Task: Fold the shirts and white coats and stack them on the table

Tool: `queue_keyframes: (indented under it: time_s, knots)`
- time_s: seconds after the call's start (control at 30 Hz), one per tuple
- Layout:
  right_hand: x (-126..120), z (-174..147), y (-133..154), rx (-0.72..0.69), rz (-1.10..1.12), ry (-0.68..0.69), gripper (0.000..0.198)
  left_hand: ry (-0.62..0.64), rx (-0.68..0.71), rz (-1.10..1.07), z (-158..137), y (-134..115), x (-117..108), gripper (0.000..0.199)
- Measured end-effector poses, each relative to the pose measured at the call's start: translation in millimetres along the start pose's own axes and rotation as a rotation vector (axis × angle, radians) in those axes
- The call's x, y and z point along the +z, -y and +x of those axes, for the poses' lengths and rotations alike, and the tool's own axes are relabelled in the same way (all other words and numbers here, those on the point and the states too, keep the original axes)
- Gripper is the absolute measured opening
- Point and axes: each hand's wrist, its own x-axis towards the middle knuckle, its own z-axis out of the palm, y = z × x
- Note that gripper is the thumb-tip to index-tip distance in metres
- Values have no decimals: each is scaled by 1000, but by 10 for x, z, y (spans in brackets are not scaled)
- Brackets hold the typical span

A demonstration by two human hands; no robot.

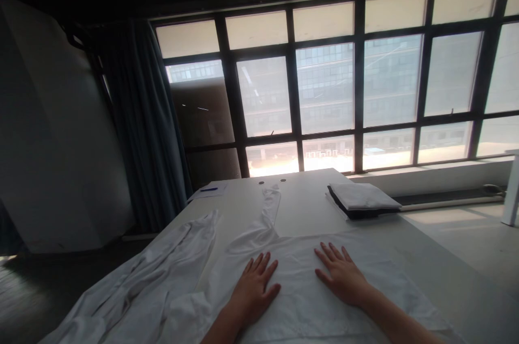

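Observation:
A white long-sleeved shirt (300, 301) is spread over the near part of the white table, one sleeve (268, 209) stretching away toward the far edge. My left hand (254, 287) lies flat on the shirt with fingers spread, near the base of that sleeve. To the right, my right hand (340, 273) also rests palm down on the fabric, fingers apart. Neither hand holds anything. Another rumpled white garment (154, 268) lies to the left of my left hand, its folds running along the table's left edge.
A folded stack of white and black garments (363, 196) sits at the table's right edge. On the far left corner, a pen (209, 189) lies on paper (221, 190). Two round cable holes mark the white table (308, 192). Beyond stand windows and a dark blue curtain (138, 117).

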Motion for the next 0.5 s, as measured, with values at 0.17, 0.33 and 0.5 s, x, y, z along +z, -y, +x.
queue_keyframes:
  time_s: [0.17,0.33,0.5]
  knots:
    - [-58,-107,-848,193,-58,-77,77,-36,-102,64,-184,397,-36,65]
    - [49,-408,-1509,329,-134,-173,75,-130,-156,84,-492,615,-74,60]
    - [68,-630,-1677,529,-212,-263,79,-229,-138,75,-706,455,-180,40]
